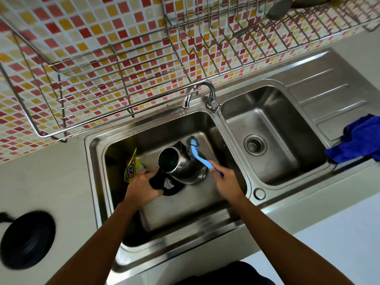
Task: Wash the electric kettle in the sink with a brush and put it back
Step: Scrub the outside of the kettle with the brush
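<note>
A steel electric kettle with a black handle is tilted inside the left basin of the double sink, its open mouth facing up and left. My left hand grips the black handle. My right hand holds a light blue brush by its handle. The brush's dark bristle head rests against the kettle's far right side.
A yellow detergent pouch leans in the left basin beside the kettle. The faucet stands behind the basins. A blue cloth lies on the drainboard at right. The black kettle base sits on the counter at left. Wire dish racks hang above.
</note>
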Demonstrator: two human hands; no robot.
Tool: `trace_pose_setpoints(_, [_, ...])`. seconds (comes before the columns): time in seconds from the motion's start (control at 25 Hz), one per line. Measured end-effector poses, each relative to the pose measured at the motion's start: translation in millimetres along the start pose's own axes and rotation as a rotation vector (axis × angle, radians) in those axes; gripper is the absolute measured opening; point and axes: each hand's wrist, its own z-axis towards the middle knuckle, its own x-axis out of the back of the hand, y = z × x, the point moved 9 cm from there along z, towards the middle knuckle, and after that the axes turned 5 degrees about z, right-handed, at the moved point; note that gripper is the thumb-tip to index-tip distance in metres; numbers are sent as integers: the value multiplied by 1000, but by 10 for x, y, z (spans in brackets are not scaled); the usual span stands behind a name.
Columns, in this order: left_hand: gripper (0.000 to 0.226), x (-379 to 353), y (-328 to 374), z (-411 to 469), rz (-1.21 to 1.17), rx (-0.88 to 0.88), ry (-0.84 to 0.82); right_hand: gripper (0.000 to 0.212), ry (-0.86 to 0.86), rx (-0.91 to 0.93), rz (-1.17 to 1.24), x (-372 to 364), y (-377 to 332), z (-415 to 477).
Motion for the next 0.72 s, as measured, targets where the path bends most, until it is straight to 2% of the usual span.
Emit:
trace_pose_setpoints(0.08, [93,42,7,2,-63,30,-5,32,-7,5,2,-37,-49,-18])
trace_pose_setpoints(0.16, [92,74,54,-1,-68,23,-12,31,132,-101,-19,136,80,60])
trace_pose_setpoints(0.24, [87,113,114,41,-73,7,-12,32,179,-182,-52,185,168,58])
trace_pose_setpoints(0.36, [72,193,98,94,-150,61,-32,32,46,-46,34,9,23,-50])
trace_pose_setpoints(0.4, [69,208,68,92,-172,82,-38,32,37,-41,34,-1,36,-77])
trace_pose_setpoints(0.48, [66,213,74,74,-165,98,-63,32,125,-103,4,101,187,-64])
trace_pose_setpoints(0.56, [66,213,117,87,-163,104,-87,32,160,-151,14,111,218,-62])
trace_pose_setpoints(0.72, [81,257,-21,151,-378,264,-48,33,23,7,5,-98,-50,-106])
